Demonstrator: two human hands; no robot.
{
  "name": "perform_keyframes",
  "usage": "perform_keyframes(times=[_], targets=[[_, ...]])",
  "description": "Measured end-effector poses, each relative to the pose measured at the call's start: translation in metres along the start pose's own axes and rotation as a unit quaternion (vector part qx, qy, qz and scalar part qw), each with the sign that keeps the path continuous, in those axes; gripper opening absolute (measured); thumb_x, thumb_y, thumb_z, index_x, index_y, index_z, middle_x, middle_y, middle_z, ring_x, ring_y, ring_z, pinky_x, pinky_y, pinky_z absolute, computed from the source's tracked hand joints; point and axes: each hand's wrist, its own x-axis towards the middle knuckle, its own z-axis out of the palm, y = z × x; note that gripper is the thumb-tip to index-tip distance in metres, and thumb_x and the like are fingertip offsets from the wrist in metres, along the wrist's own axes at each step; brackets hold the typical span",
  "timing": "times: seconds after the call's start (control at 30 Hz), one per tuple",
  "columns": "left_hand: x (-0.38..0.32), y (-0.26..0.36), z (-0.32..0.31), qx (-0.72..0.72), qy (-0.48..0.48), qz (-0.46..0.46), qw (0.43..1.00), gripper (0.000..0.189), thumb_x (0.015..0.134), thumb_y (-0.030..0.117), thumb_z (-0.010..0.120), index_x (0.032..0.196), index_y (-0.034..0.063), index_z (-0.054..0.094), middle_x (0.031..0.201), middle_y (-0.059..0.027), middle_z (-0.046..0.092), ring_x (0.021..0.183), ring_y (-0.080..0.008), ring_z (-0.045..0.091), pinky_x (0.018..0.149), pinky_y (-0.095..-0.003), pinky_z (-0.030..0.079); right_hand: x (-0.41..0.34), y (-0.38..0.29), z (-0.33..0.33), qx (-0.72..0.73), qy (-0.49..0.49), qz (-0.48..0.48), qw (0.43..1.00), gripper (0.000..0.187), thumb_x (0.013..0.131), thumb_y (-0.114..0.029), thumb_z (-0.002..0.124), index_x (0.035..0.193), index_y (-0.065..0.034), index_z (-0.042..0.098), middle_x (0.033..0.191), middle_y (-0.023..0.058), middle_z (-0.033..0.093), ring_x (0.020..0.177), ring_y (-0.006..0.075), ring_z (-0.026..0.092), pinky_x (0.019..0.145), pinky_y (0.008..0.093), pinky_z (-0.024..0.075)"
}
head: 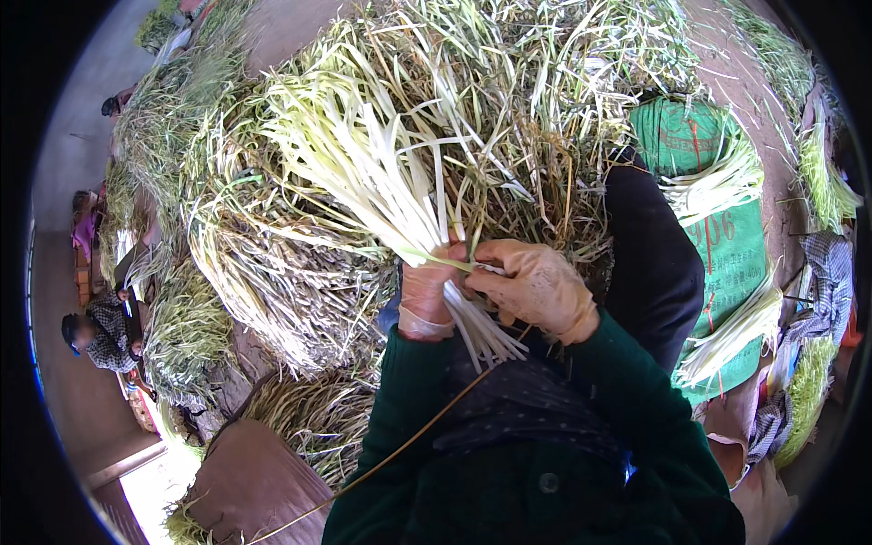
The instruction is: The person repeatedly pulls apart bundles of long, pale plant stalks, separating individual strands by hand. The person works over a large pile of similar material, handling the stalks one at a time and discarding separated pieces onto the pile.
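My left hand (pixel 429 296), in a thin glove, grips a bundle of pale garlic greens or chives (pixel 388 184) around its stems. The yellowish leaves fan out up and to the left, while the white stem ends (pixel 480 330) come out below the hand. A flat green leaf strand (pixel 436 259) crosses the bundle at my left wrist and thumb. My right hand (pixel 538 286), in a soiled glove, pinches that strand between thumb and fingers, close against my left hand. The left fingers are partly hidden behind the stems.
A large heap of unsorted greens (pixel 518 102) lies ahead, with more stalks (pixel 286 272) at left. Two pale bundles (pixel 715 177) (pixel 736 334) rest on a green woven sack (pixel 725 252) at right. A long thin straw (pixel 402 446) crosses my lap. Other people (pixel 105 334) sit far left.
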Motion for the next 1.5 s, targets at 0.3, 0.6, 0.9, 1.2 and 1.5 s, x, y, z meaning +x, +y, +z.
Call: perform_keyframes(times=[0.3,0.6,0.9,1.2,1.5], targets=[[0.002,0.014,-0.023,-0.059,-0.072,0.004,0.996,0.027,0.08,0.03,0.069,0.081,0.008,0.054,0.052,-0.0004,0.045,0.042,-0.0158,0.044,0.049,-0.0329,0.04,-0.006,0.072,-0.059,0.002,0.196,0.026,0.98,0.021,0.091,-0.011,0.055,0.11,-0.0011,0.059,0.066,0.0014,0.059,0.049,0.0093,0.057,0.042,0.0236,0.0455],[-0.001,0.006,0.002,-0.172,-0.109,-0.051,0.978,0.021,0.082,0.025,0.068,0.08,0.0062,0.06,0.063,-0.0041,0.059,0.051,-0.0145,0.052,0.049,-0.0282,0.039,-0.015,0.018,-0.024,-0.095,0.186,-0.209,0.955,0.022,0.083,-0.011,0.065,0.103,-0.0017,0.063,0.079,0.0105,0.064,0.063,0.0166,0.064,0.057,0.0271,0.0512],[-0.001,0.003,0.002,-0.093,-0.112,-0.044,0.988,0.03,0.083,0.031,0.066,0.077,0.0021,0.063,0.056,-0.0061,0.056,0.046,-0.016,0.05,0.046,-0.0288,0.038,0.023,0.023,-0.012,-0.32,0.185,-0.379,0.848,0.021,0.075,-0.017,0.068,0.095,-0.007,0.068,0.082,0.0108,0.066,0.077,0.0272,0.062,0.071,0.0355,0.0472],[0.003,-0.001,-0.015,-0.145,-0.142,-0.024,0.979,0.019,0.084,0.025,0.066,0.078,0.0095,0.057,0.057,0.0001,0.053,0.044,-0.0107,0.045,0.044,-0.0257,0.035,0.011,0.043,-0.037,-0.078,0.197,-0.226,0.951,0.01,0.083,-0.004,0.064,0.089,-0.0049,0.071,0.073,0.0078,0.064,0.065,0.0171,0.059,0.057,0.0297,0.0456],[-0.016,0.054,-0.05,-0.112,-0.088,0.062,0.988,0.021,0.084,0.022,0.065,0.097,0.009,0.056,0.053,0.0043,0.042,0.041,-0.0103,0.039,0.044,-0.0264,0.031,-0.005,0.078,-0.101,-0.435,0.38,-0.151,0.802,0.028,0.077,-0.017,0.069,0.102,-0.0054,0.065,0.094,0.0145,0.065,0.079,0.03,0.061,0.069,0.0381,0.0499]])
